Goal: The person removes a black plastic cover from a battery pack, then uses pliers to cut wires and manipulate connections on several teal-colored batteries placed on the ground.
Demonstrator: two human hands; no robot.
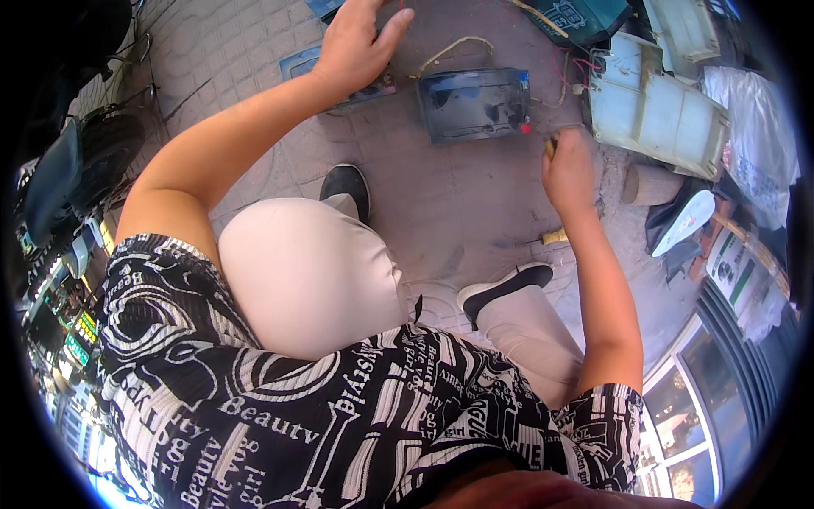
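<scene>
My left hand (360,42) is stretched out at the top, over a blue-and-grey box (301,63) on the paving. Its thumb stands apart; the other fingers run off the upper edge, and nothing shows in its grip. My right hand (570,172) is closed in a fist round a small yellow-brown piece (551,148), whose kind I cannot make out. Just left of that fist and farther off lies a dark battery (475,106) with a red and a blue terminal. A short yellow handle-like piece (554,237) lies on the ground beside my right forearm.
Pale plastic casings (653,110) lie at the right, near a wooden log (651,184) and a clear plastic bag (755,127). A dark green box (581,17) sits at the far right. A cord (454,49) lies behind the battery. Parked motorbikes (64,178) stand at the left.
</scene>
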